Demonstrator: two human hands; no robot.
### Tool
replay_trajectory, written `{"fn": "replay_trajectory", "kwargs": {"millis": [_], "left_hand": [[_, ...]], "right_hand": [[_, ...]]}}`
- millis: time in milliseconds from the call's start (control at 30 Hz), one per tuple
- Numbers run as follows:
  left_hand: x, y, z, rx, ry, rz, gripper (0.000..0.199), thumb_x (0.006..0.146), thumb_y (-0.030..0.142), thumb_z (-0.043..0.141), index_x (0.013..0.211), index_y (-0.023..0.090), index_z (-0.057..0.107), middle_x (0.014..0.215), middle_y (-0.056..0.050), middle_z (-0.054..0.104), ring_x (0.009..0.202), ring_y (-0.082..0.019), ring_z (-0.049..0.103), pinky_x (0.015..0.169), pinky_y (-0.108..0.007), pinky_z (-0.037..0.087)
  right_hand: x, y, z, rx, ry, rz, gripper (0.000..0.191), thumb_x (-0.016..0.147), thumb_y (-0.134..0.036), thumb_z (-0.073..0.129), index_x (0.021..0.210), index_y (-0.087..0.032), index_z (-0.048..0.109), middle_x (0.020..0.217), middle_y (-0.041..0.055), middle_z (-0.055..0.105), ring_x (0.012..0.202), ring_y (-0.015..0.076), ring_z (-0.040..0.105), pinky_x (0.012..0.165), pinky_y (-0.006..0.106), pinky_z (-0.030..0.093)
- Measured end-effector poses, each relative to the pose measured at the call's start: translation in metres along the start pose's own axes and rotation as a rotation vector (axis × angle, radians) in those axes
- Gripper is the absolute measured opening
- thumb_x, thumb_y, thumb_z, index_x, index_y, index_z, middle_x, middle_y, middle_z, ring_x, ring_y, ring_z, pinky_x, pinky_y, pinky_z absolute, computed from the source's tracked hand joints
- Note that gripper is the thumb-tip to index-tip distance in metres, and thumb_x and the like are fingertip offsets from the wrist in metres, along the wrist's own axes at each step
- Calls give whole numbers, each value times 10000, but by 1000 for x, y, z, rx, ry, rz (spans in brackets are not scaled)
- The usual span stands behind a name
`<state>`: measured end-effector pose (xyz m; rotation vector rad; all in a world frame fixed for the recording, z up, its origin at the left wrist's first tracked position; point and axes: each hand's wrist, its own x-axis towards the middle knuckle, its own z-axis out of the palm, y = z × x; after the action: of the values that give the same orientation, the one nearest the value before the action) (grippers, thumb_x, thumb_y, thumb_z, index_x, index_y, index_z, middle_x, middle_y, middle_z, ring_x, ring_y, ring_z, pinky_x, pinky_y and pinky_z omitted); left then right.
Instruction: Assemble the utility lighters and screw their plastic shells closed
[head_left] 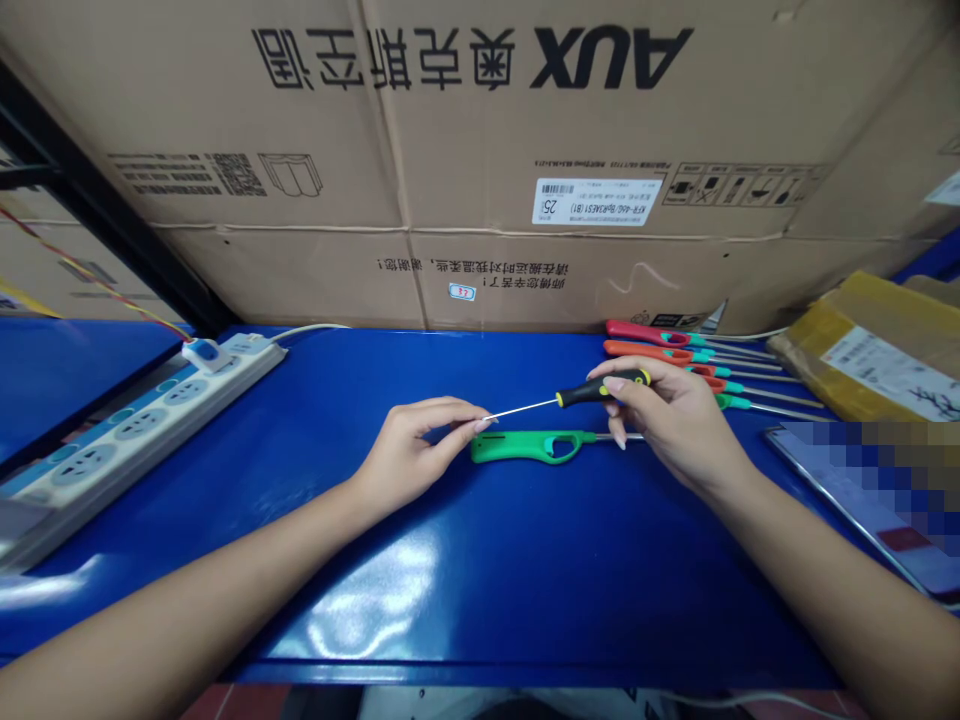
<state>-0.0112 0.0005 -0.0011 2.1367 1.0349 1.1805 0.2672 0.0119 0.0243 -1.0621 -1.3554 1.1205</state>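
Observation:
In the head view, my right hand [664, 405] is closed around the black and yellow handle of a screwdriver [581, 393], whose thin shaft points left. My left hand [420, 445] pinches at the shaft's tip with thumb and fingers; whether a small part is also between them is hidden. Just below the shaft a green lighter [517, 447] lies on the blue table [525, 580], its metal rod pointing right under my right hand. Behind my right hand lie several more lighters, among them a red one [649, 333] and an orange one [645, 350].
A white power strip [142, 430] with a plug [206, 355] runs along the left. A large cardboard box [450, 150] stands at the back. At the right are a taped package [862, 340] and a flat screen device [847, 490], partly pixelated.

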Motion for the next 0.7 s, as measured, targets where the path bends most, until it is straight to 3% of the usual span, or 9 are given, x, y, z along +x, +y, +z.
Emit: {"fn": "replay_trajectory", "kwargs": {"millis": [167, 467, 600, 700], "left_hand": [[1, -4, -2, 58, -52, 111, 143, 973, 223, 658, 981, 172, 791, 947, -50, 802, 853, -160, 736, 814, -250, 577], [1, -13, -8, 318, -124, 383, 132, 969, 163, 638, 1013, 155, 762, 939, -62, 800, 793, -174, 692, 754, -306, 566], [1, -9, -11, 409, -147, 415, 115, 952, 175, 655, 987, 156, 763, 910, -59, 796, 773, -182, 670, 714, -312, 559], [2, -6, -11, 360, -147, 402, 110, 948, 177, 666, 990, 157, 765, 904, -51, 793, 775, -170, 665, 735, -301, 559]], "right_hand": [[-1, 3, -2, -98, -14, -85, 215, 827, -383, 758, 908, -185, 734, 612, -41, 600, 353, 84, 551, 350, 204, 437], [-15, -6, 6, -282, -69, -321, 94, 898, -248, 703, 974, -192, 705, 960, 24, 624, 483, 69, 628, 393, 201, 549], [-23, -10, 11, -285, -141, -395, 211, 910, -217, 705, 1120, -230, 711, 1106, 57, 632, 673, 104, 699, 528, 222, 639], [-27, -13, 16, -161, -188, -380, 271, 910, -210, 713, 1178, -235, 687, 1054, 40, 693, 641, 91, 688, 556, 223, 646]]}}
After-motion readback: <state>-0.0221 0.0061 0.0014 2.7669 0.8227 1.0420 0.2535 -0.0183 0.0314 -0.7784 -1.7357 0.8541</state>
